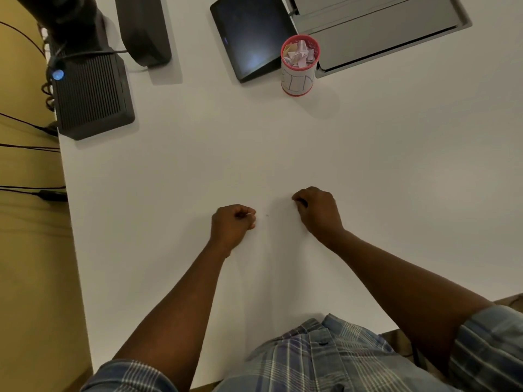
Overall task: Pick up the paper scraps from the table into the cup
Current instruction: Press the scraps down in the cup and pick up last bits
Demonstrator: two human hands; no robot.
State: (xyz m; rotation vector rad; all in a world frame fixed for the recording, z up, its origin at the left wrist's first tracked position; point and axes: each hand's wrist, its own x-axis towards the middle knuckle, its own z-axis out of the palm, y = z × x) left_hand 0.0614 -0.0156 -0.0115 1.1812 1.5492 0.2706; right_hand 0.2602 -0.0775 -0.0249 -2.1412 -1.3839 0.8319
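Head view: white table (368,171), person standing at its near edge, both bare forearms reaching out over the middle. Left hand (233,222) is curled into a loose fist resting on the table, thumb and forefinger pinched together around a thin pale sliver that sticks out at the knuckles; likely a small paper scrap, too small to be sure. Right hand (318,210) is also curled tight, fingers tucked under, knuckles up; can't tell if it holds anything, contents hidden. Hands sit near each other, apart, with a tiny dark speck (267,215) on the table between them. Cup (299,66), red-rimmed with a white wrap and blue scribble, stands upright toward the far edge, just beside a dark tablet (252,35) and touching or nearly touching a grey laptop-like device (382,29). Cup is heaped to the rim with crumpled paper scraps (298,53), so most of the collecting looks done. No other loose scraps are visible on the table. Fists closed this way read as a way to keep tiny bits from dropping on the carry to the cup, which is well apart from both hands. Black ribbed box (93,94) with a blue light sits at the far-left corner, cables trailing off the left edge.
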